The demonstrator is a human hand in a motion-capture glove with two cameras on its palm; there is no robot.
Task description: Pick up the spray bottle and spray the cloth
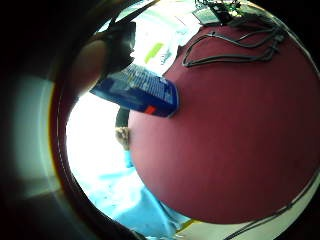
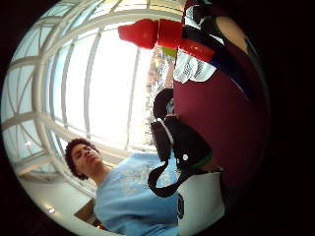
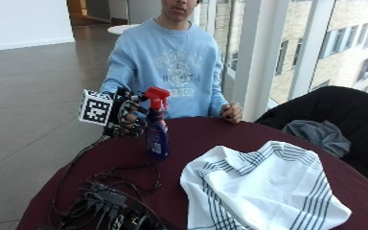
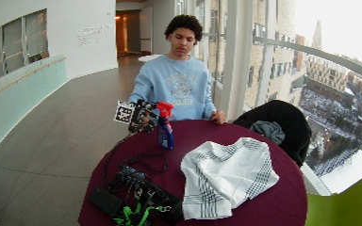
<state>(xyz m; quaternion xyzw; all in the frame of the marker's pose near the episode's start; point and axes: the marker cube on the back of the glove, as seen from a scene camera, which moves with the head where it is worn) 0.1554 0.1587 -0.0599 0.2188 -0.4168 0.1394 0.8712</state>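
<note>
Gloved right hand point(image 3: 128, 117) wrapped round the neck of the blue translucent plastic spray bottle with red trigger head point(image 3: 156, 125), fingers curled beneath the trigger. Bottle upright, base seemingly touching or just off the round desk covered in dark red fabric point(image 3: 190, 136); lift likely only beginning. White cotton cloth with dark thin stripes point(image 3: 260, 191), soft and rumpled into folds, well apart from the hand, off toward the nozzle side. Next, by judgement: raise the bottle, swing the nozzle toward the cloth, squeeze the trigger. Bottle body smooth, glossy, label-wrapped; desk covering matte.
</note>
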